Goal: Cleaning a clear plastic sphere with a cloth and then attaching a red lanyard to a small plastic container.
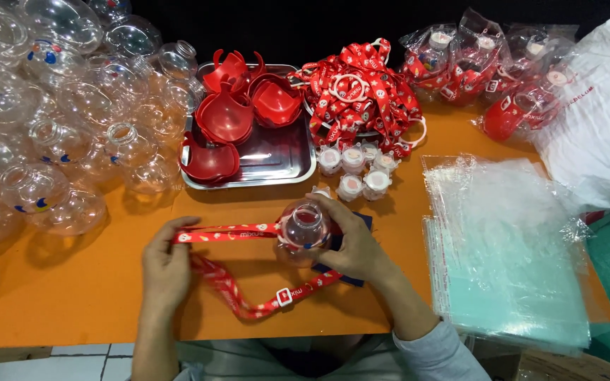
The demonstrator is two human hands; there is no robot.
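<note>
Right hand (351, 243) curls round a clear round bottle (305, 224) near the middle of the orange table (93, 296), fingers closed on it. Left hand (167, 268) pinches the red strap (238, 293) to its left. Seating the strap ring well probably calls for a steady bottle and a taut, untwisted strap.
</note>
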